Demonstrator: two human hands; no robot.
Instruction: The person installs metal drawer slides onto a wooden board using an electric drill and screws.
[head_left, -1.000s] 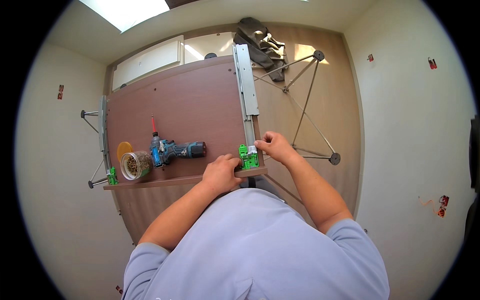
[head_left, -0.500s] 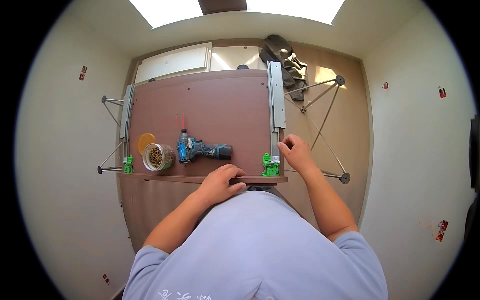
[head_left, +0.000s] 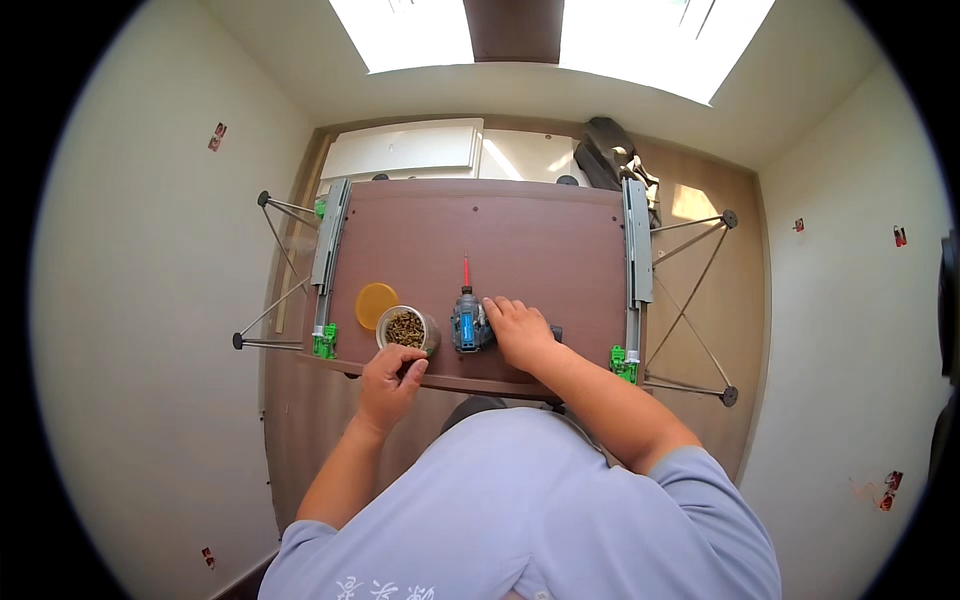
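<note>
A blue and black cordless impact driver [head_left: 468,328] with a long red-collared bit lies on a brown panel [head_left: 480,230], its bit pointing away from me. My right hand [head_left: 522,332] wraps over its handle from above, covering most of it. Left of the driver, an open clear jar [head_left: 428,328] full of small brass-coloured screws [head_left: 405,326] leans toward me. At the jar's near rim is my left hand [head_left: 390,384], its fingers bent and the thumb close to them. Whatever the left fingertips pinch is too small to make out. The jar's orange lid [head_left: 376,304] lies beside it.
Metal drawer slides [head_left: 637,250] with green clips [head_left: 624,362] run along both panel sides. Thin metal frames with round black feet [head_left: 728,219] stick out left and right. White boards [head_left: 400,150] and a dark garment [head_left: 605,150] lie beyond the panel.
My right hand has left the right-hand slide and come onto the driver. My left hand has moved left to the jar. The driver's bit end has turned slightly, and the view has shifted.
</note>
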